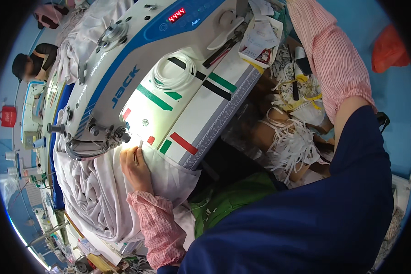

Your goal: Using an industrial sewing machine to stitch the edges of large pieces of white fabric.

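The left hand (134, 166) is lying in the middle left of the frame, flat on the white fabric (100, 192), just under the needle end of the sewing machine (118, 68). Its fingers are staying close together and are pinching a small thin tool (140, 145), maybe tweezers, which is pointing up toward the needle area. The fabric is spreading from under the machine head down to the lower left of the frame in many folds, and one edge of it is lying on the white table plate.

The right arm in a pink striped sleeve (333, 59) is reaching to the upper right of the frame, but the right hand is going out of view at the top edge, so I cannot tell how its fingers are.

On the table plate (201, 109), in the upper middle, a coil of white cord (173, 71) is resting between green, black and red tape marks. To the right, loose white straps (292, 146) are piling up. At the far left, another person (32, 64) is sitting at a second machine.
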### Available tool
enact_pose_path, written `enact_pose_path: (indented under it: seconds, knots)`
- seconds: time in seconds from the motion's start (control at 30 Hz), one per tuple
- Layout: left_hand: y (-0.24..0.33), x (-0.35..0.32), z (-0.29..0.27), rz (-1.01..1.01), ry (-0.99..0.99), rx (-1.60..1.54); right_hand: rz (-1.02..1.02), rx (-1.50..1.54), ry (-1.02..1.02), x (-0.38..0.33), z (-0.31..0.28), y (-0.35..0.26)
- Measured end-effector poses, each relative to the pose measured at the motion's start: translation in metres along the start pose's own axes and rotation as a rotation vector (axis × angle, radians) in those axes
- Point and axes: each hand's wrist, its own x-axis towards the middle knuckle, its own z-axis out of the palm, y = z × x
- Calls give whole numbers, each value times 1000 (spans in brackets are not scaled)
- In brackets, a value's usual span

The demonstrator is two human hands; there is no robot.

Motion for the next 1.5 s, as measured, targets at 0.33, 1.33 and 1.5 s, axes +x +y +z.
enact_pose_path:
  seconds: [0.33, 1.33, 1.5]
  knots:
    - [4, 8, 13, 68, 10, -15, -92, 696, -478, -6, -32, 63]
    - [-13, 2, 1, 22, 56, -27, 142, -35, -11, 23, 1, -6]
    - [1, 5, 8, 22, 2, -106, 158, -21, -683, 78, -65, -35]
